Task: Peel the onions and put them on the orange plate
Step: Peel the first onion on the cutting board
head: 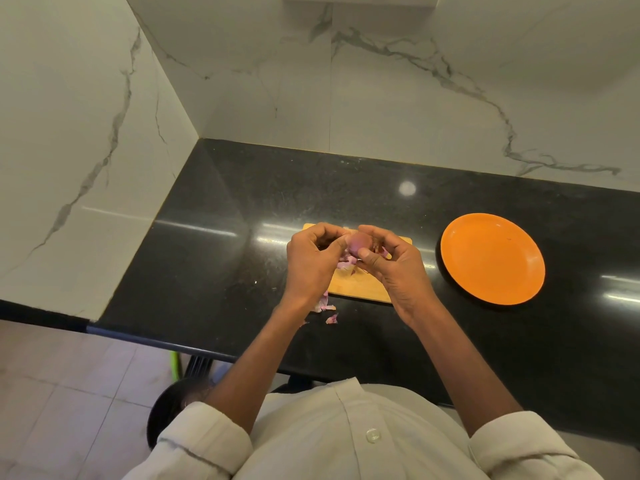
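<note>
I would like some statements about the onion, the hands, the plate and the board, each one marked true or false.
1. Both hands hold the onion above the cutting board. True: the left hand and the right hand both curl round it.
2. The orange plate already has a peeled onion on it. False: nothing lies on it.
3. The plate is on the person's right side of the board. True.
4. All the onion peels lie on the board. False: some lie on the black counter, near its front edge.
5. A knife lies on the board. False: no knife is visible.
</note>
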Demonstrator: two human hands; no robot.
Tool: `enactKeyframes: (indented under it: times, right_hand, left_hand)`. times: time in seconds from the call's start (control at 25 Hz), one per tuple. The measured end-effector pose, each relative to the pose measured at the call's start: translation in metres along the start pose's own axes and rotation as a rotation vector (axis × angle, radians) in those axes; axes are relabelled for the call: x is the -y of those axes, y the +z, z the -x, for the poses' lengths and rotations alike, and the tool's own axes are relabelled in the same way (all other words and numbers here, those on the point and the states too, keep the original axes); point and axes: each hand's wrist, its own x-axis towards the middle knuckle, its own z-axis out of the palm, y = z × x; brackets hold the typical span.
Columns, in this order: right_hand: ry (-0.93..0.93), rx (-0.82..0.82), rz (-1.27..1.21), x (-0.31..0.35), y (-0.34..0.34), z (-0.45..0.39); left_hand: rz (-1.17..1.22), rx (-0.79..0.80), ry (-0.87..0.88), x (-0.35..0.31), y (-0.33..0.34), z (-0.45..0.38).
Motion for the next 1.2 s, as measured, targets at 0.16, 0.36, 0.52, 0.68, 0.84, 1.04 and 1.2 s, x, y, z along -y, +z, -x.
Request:
enactKeyframes:
  times: [0.16, 0.36, 0.52, 0.68, 0.84, 1.04, 1.2]
  right_hand:
    - [0.061, -0.007, -0.170, 0.001, 0.004, 0.001]
    - [0.211, -0.024, -0.394, -0.001, 0.008, 0.003]
    - [0.172, -0.036, -0.387, 0.003, 0.007, 0.004]
    - [0.117, -0.102, -0.274, 0.000, 0.007, 0.005]
    - [0.068, -0.097, -0.220, -0.002, 0.008, 0.006]
    - [0.047, -0.044, -0.194, -0.004, 0.006, 0.007]
    - [0.039, -0.028, -0.183, -0.003, 0.002, 0.006]
  left_hand:
    - [0.140, -0.061, -0.130, 0.004, 0.001, -0.003]
    - [0.416, -0.085, -0.273, 0.004, 0.001, 0.002]
    - [0.377, -0.081, -0.259, 0.004, -0.001, 0.006]
    - [-0.013, -0.095, -0.161, 0.018, -0.005, 0.007]
    - [-0.175, -0.099, -0.031, 0.014, -0.003, 0.008]
    - [-0.081, 0.059, 0.062, 0.007, -0.005, 0.004]
    - [-0.093, 0.052, 0.126, 0.005, -0.008, 0.006]
